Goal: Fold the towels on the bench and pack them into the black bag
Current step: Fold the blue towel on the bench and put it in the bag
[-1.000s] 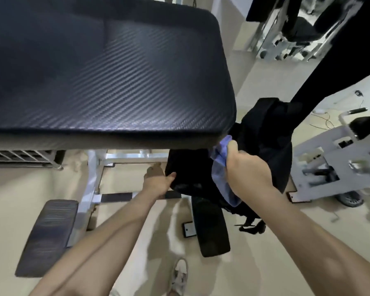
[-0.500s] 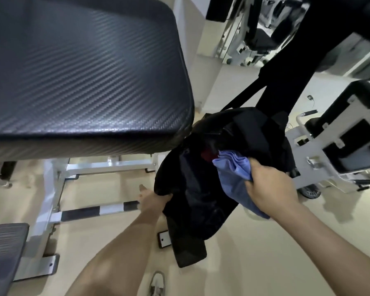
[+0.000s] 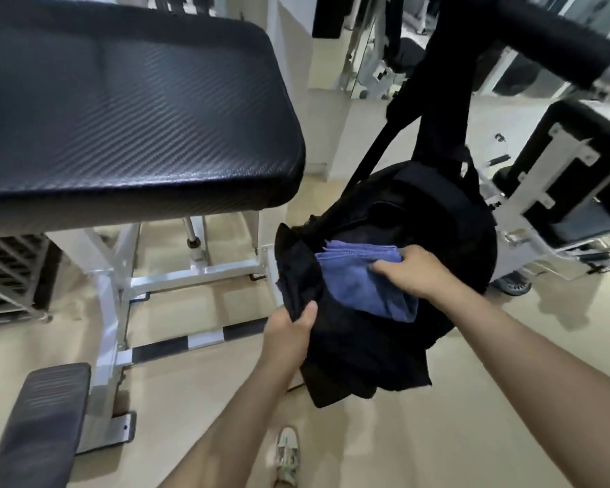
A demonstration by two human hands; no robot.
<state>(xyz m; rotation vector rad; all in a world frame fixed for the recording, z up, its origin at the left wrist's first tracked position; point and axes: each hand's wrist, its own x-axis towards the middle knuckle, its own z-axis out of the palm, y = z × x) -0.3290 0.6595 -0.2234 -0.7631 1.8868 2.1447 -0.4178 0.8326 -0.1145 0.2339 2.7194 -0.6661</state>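
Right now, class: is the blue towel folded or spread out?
Folded. The blue towel shows stacked layer edges along its top, gripped by the right hand over the black bag.

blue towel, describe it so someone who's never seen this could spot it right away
Start at the big black padded bench on the left; just right of its near corner is a black bag. At the bag's open mouth the right hand holds a folded blue towel, the only coloured cloth among all the black fabric.
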